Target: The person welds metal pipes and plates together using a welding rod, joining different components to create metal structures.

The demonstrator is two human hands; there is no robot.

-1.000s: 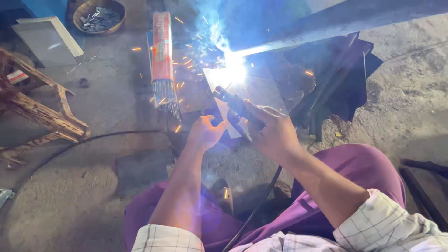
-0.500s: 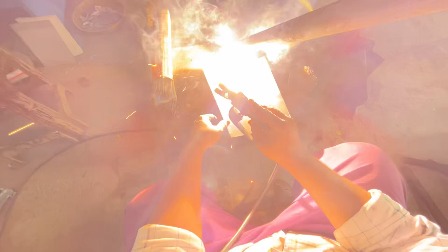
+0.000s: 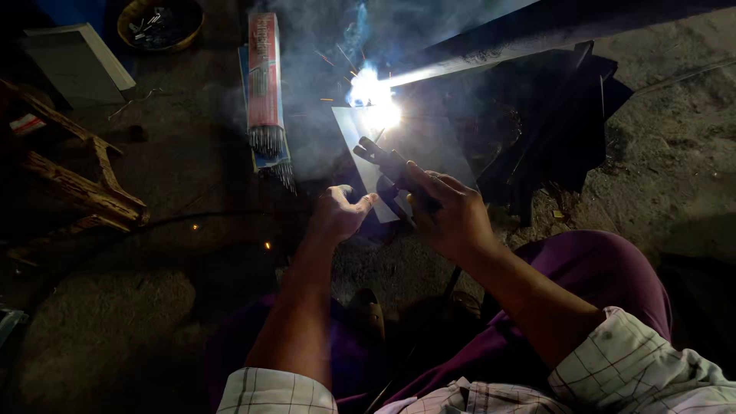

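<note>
My right hand (image 3: 452, 211) grips a dark electrode holder (image 3: 387, 165) whose tip points up at a bright welding arc (image 3: 372, 96). The arc burns where a flat metal plate (image 3: 445, 149) meets a long steel bar (image 3: 491, 50) running up to the right. Smoke and a few sparks rise from that spot. My left hand (image 3: 341, 215) hovers just left of the holder with its fingers loosely curled, close to the plate's lower edge, holding nothing that I can see.
An open pack of welding rods (image 3: 264, 84) lies on the concrete floor to the left. A round bowl of small metal bits (image 3: 157, 23), a grey box (image 3: 77, 61) and a rough wooden frame (image 3: 84, 184) sit further left. A cable (image 3: 429, 322) trails between my knees.
The arc's glare has shrunk from a wide orange wash to a small white point, leaving the scene dark. Both hands stay in nearly the same place.
</note>
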